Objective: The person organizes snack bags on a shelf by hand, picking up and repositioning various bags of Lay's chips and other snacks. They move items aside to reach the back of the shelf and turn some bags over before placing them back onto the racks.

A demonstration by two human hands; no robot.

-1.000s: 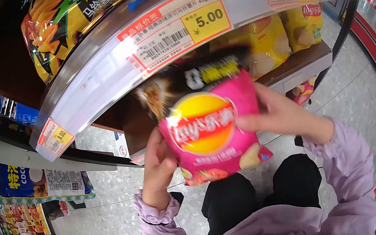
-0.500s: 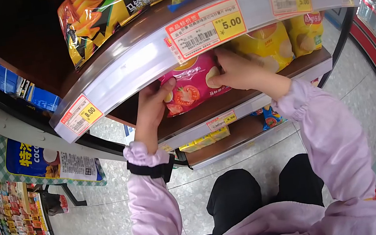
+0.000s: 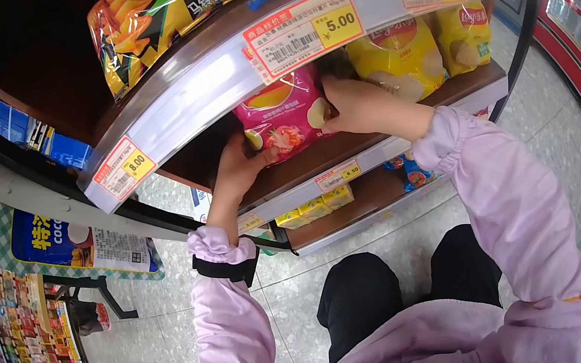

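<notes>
A pink bag of potato chips (image 3: 284, 116) with a tomato picture stands on the shelf below the price tags. My left hand (image 3: 239, 166) grips its lower left side, with the thumb across the front. On the bag's right edge my right hand (image 3: 362, 107) is closed, thumb in front and the other fingers hidden behind it. The bag's top is partly covered by the shelf edge above. Just right of my right hand stands a yellow chip bag (image 3: 399, 56), and beyond it a second yellow chip bag (image 3: 464, 39).
Above, a curved shelf edge (image 3: 175, 116) carries price tags and overhangs both hands. A black chip bag (image 3: 155, 29) lies on the upper shelf. Small yellow boxes (image 3: 313, 208) sit on the lower shelf. A blue coconut-labelled package (image 3: 77, 239) is at the left.
The pink chip bag has shifted slightly up and deeper into the shelf, standing more upright. My left hand has slid to its lower corner, and both hands still hold it.
</notes>
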